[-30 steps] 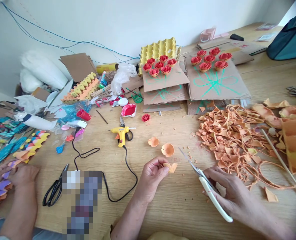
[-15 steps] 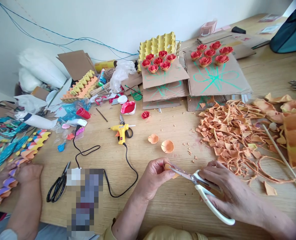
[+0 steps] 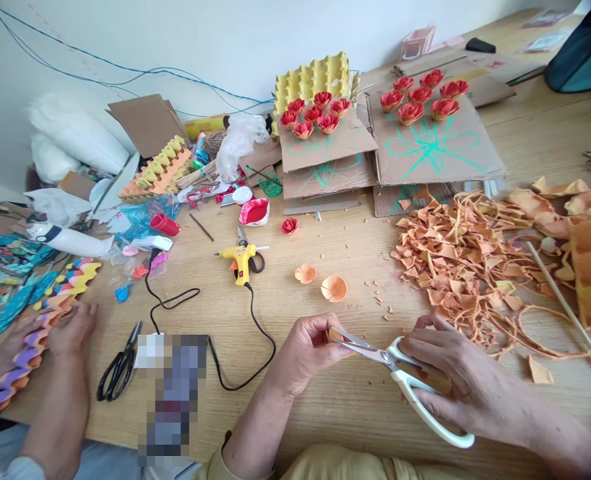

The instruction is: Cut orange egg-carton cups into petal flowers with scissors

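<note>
My left hand (image 3: 308,353) pinches a small orange egg-carton piece (image 3: 334,335) between thumb and fingers, which cover most of it. My right hand (image 3: 455,380) grips white-handled scissors (image 3: 399,373), with fingers and thumb through the loops. The blades point left and are parted a little, their tips at the piece. Just beyond my left hand, an orange cup with a slit (image 3: 334,289) and a smaller petal-edged orange cup (image 3: 305,273) lie on the wooden table (image 3: 355,413). A single red paper rose (image 3: 290,226) sits farther back.
Orange scraps (image 3: 450,260) are heaped at right beside a thin stick (image 3: 570,310). A yellow glue gun (image 3: 242,261) trails a black cord. Red roses stand on cardboard sheets (image 3: 430,150). At left, black scissors (image 3: 118,370) lie near a co-worker's hand (image 3: 72,327) on a painted carton strip (image 3: 38,340).
The scissors have shifted slightly right and their blades are parted more widely. My left hand keeps its pinch on the orange piece. The co-worker's hand has moved up and right.
</note>
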Demonstrator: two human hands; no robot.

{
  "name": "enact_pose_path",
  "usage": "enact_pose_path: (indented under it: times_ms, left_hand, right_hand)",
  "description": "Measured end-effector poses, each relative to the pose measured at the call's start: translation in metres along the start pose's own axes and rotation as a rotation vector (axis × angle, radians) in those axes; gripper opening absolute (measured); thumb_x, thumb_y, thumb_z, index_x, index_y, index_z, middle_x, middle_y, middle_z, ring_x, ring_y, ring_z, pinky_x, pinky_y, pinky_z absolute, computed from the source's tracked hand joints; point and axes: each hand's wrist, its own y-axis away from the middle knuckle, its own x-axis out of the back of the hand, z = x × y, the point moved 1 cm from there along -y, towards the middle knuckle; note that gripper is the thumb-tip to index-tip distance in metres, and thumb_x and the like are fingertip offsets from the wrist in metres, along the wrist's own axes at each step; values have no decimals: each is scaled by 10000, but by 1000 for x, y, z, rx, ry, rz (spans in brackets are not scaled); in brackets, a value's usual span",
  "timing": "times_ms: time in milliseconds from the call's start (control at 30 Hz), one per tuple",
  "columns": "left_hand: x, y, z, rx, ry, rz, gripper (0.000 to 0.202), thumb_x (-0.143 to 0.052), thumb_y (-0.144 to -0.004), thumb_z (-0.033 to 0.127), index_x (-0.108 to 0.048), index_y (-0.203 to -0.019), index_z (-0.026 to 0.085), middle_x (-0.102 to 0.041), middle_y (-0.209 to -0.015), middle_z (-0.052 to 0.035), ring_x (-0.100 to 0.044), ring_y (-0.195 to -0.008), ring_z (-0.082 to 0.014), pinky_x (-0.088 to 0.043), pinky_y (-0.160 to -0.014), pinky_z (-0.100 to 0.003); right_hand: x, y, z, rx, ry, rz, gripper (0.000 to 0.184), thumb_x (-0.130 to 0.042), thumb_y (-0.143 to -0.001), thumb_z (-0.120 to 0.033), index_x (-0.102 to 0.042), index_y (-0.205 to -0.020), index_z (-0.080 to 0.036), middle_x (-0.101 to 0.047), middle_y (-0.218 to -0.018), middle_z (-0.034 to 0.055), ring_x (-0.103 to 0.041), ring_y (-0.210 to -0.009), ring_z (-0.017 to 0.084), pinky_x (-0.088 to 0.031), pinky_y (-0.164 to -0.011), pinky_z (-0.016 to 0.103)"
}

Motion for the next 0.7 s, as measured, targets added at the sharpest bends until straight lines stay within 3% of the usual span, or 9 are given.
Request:
enact_pose_path:
  times_ms: [333,500,600,700]
  left_hand:
    - [1,1,3,-12,-51,-21,278,-804,-665,233,-550,-582,156,-436,-620,53,-362,-592,-81,-281,-587,-251]
    - [2,1,2,-31,-98,-11,258,-786,-704,285,-571,-625,166,-439,-643,47,-381,-621,-92,-322,-611,-254]
    - [11,2,2,-110,-201,63,202,-736,-769,328,-621,-720,170,-503,-686,22,-426,-671,-114,-339,-623,-256]
    - [26,2,2,-221,-391,253,150,-663,-842,319,-631,-802,179,-561,-737,8,-454,-679,-120,-365,-644,-262]
  right_hand:
    - [3,4,-2,41,-60,-20,185,-601,-933,-216,-489,-787,-229,-576,-742,-16,-526,-695,163,-365,-717,315]
    - [-2,8,7,-34,-92,20,140,-575,-960,-250,-530,-829,-225,-594,-770,11,-535,-760,183,-396,-705,302]
    - [-4,10,14,-141,-156,132,163,-551,-970,-310,-571,-836,-218,-603,-773,30,-532,-754,191,-421,-693,305]
    - [-6,10,16,-276,-315,235,270,-540,-966,-412,-565,-782,-216,-539,-681,-1,-476,-636,161,-403,-595,282]
